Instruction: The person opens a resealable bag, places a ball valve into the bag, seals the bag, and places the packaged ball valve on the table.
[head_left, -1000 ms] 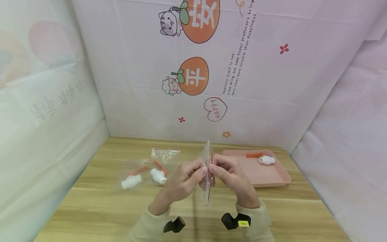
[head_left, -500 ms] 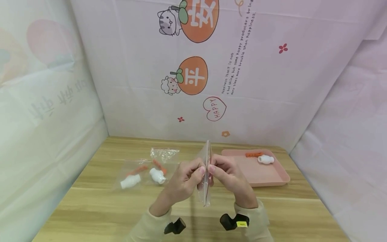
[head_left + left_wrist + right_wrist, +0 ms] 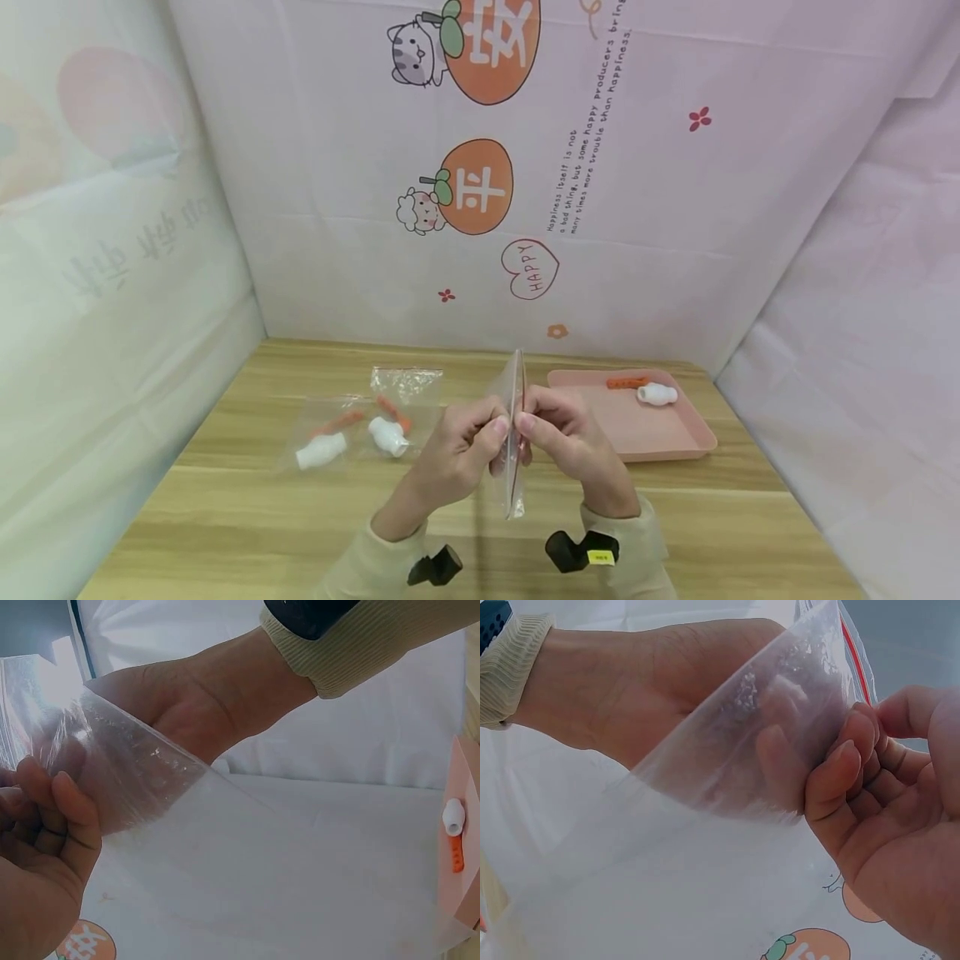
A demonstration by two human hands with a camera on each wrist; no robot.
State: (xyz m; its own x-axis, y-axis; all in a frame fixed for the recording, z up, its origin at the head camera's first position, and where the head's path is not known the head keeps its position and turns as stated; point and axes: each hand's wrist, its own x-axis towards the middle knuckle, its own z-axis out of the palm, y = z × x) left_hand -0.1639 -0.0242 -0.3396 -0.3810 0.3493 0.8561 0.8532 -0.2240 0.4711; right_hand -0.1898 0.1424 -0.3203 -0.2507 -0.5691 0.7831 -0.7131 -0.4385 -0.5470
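A clear zip bag (image 3: 513,487) with a red strip along its mouth hangs edge-on between my hands, above the table. My left hand (image 3: 459,450) pinches its near-left side with thumb and curled fingers. Opposite it, my right hand (image 3: 567,437) pinches the other side at the same height. Through the film of the bag (image 3: 712,776) in the right wrist view, the left hand shows behind. In the left wrist view the bag (image 3: 142,772) spreads as a thin see-through sheet. No item is visible inside it.
Two clear bags lie on the table (image 3: 247,517) at left, each with a white bulbous fitting (image 3: 321,452) and an orange strip (image 3: 393,412). At right, a pink tray (image 3: 630,429) bears another white fitting (image 3: 657,394) and orange strip (image 3: 627,383). Printed cloth walls surround the table.
Both hands keep their pinch on the bag at nearly the same spot. The bag's lower end has shifted slightly. The whole head view has drifted a little.
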